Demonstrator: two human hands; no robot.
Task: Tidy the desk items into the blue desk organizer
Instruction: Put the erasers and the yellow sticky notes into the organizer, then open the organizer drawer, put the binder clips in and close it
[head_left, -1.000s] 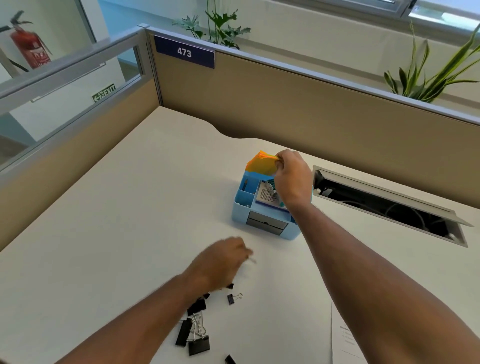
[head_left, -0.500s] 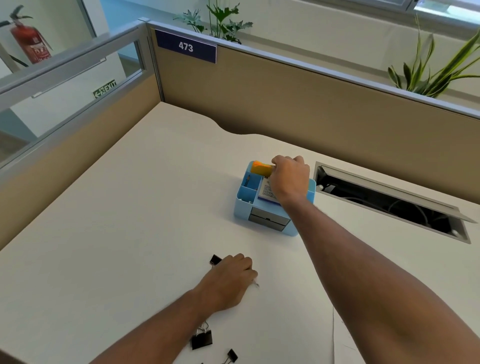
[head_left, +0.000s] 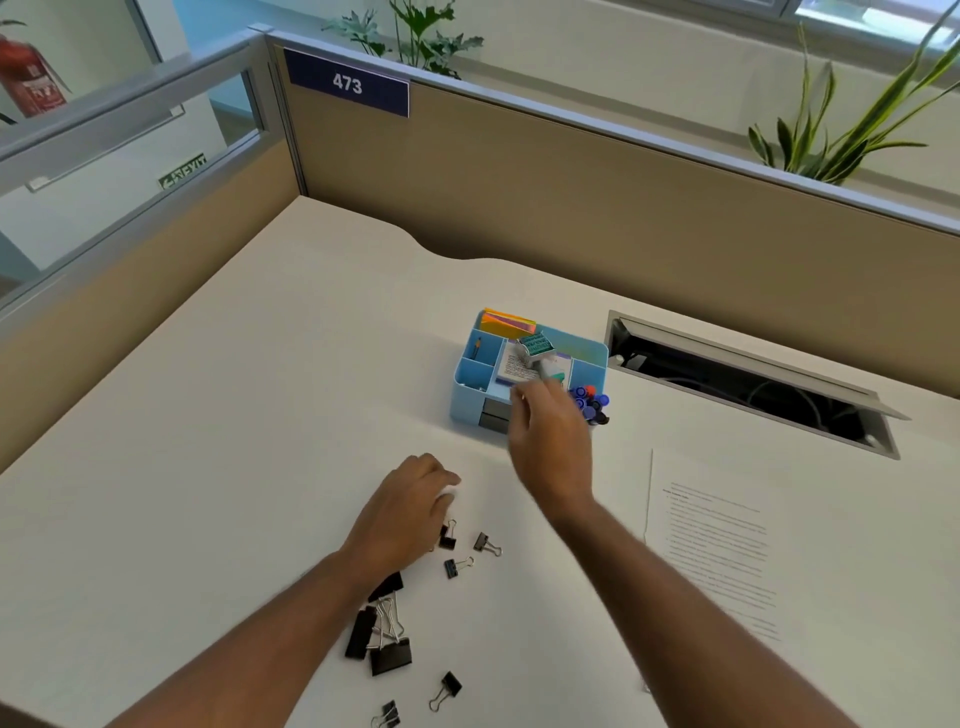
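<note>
Head view: blue organizer (head_left: 467, 387) on white desk (head_left: 234, 415), toward far side, just beside cable hatch (head_left: 748, 384). Orange sticky notes (head_left: 506, 323) in its back-left slot; small booklet (head_left: 519, 366) and stamp (head_left: 535, 349) in middle; pens (head_left: 589, 402) at right front. Right hand (head_left: 553, 441) in front of organizer, blurred, fingers loosely apart, empty. Left hand (head_left: 410, 512) curled knuckles-up over binder clips (head_left: 387, 636); grip cannot tell. Printed sheet (head_left: 722, 545) at right
</note>
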